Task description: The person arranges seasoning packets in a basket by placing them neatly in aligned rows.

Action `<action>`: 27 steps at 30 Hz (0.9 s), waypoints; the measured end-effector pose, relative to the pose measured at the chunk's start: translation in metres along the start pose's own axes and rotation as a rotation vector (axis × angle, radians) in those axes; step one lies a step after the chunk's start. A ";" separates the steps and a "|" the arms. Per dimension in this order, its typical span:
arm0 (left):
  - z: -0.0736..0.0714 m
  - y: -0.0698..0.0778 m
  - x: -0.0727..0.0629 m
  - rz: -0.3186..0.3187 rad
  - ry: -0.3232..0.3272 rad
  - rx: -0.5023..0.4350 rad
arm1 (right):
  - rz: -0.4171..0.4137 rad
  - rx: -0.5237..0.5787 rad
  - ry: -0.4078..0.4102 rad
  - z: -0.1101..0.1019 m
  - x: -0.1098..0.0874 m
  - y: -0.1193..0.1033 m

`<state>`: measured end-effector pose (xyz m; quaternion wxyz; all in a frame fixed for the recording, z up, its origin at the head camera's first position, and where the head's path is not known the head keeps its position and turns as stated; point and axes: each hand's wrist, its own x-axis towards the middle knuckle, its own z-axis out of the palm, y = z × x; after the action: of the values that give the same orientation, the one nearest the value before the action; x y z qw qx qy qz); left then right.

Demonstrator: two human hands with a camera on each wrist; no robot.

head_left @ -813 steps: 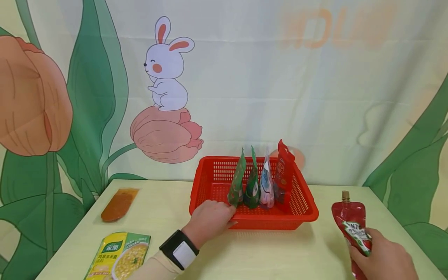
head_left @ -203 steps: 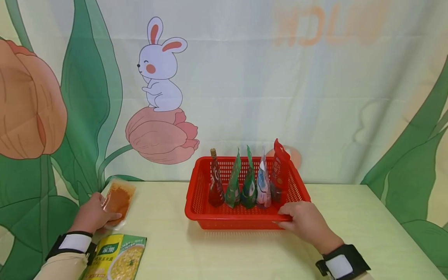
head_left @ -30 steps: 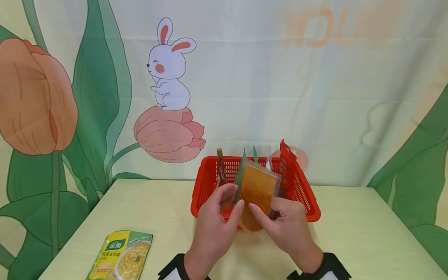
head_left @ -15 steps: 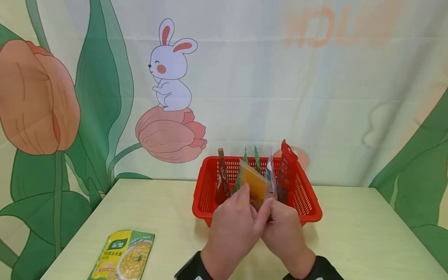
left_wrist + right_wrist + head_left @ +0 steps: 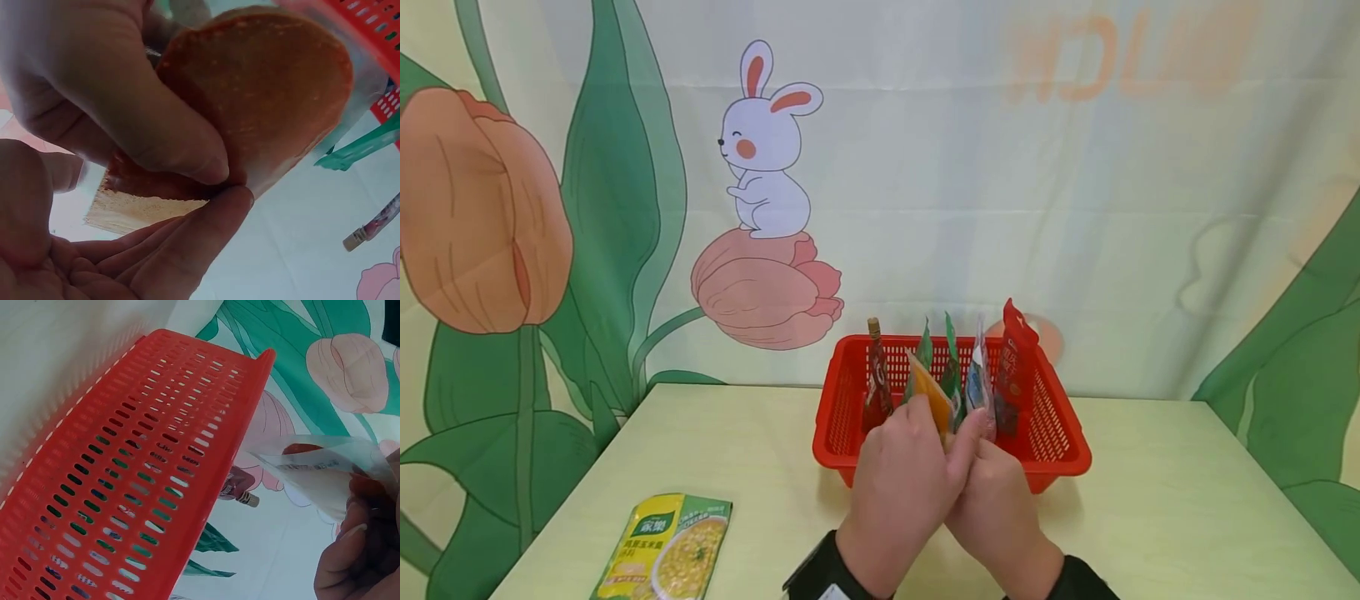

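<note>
A clear flat sachet of orange-brown sauce [image 5: 934,396] is held between both hands in front of the red plastic basket [image 5: 1067,462]. My left hand [image 5: 902,483] grips its left side; my right hand [image 5: 992,508] meets it from the right with curled fingers. In the head view the sachet leans and shows narrow, its lower part hidden by the hands. Seen from the left wrist, thumb and fingertips pinch the middle of the sachet [image 5: 269,87], whose rounded sauce-filled end points up. The right wrist view shows the sachet [image 5: 319,465] beside the basket's rim.
Upright in the basket stand a ketchup pouch [image 5: 877,387], two green bags [image 5: 952,375], a white-and-blue bag [image 5: 979,383] and a red bag [image 5: 1013,375]. A yellow-green soup packet [image 5: 662,546] lies at the table's front left. A printed curtain [image 5: 1000,167] hangs behind.
The ketchup pouch went from my right hand into the basket. My left hand lifted the sauce sachet from the table's left. Over the last second both hands have closed together, turning it nearly edge-on.
</note>
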<state>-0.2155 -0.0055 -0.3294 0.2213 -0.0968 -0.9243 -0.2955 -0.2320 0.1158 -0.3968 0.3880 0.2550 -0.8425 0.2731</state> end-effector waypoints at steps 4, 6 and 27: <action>-0.001 0.003 0.002 0.003 0.025 0.054 | -0.007 -0.030 -0.018 -0.002 0.000 -0.004; -0.002 0.004 0.003 0.009 0.035 0.085 | -0.016 -0.035 -0.025 -0.003 0.001 -0.005; -0.005 -0.006 0.010 0.183 0.066 0.348 | 0.065 0.131 -0.175 -0.014 0.001 0.004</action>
<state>-0.2244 -0.0131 -0.3243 0.2911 -0.1311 -0.9409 -0.1131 -0.2276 0.1273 -0.3895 0.2866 0.2752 -0.8612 0.3169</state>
